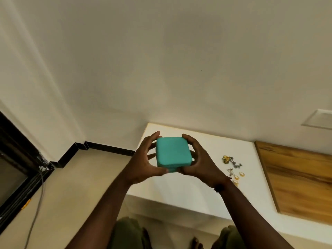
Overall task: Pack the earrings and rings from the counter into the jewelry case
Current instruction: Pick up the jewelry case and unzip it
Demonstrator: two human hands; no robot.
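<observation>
A small square turquoise jewelry case (172, 152) is held up in the air above the white counter (188, 182), its lid closed. My left hand (143, 164) grips its left side, fingers curled round the far edge and thumb at the near edge. My right hand (201, 164) grips the right side the same way. On the counter to the right lie a cluster of gold and grey earrings (230, 161) and, nearer to me, gold rings (239, 176), partly hidden by my right wrist.
A wooden panel (298, 180) covers the counter's right part. A white wall rises behind, with a switch plate (318, 119) at right. To the left are beige floor, black skirting, a dark door frame (16, 169) and a grey cable.
</observation>
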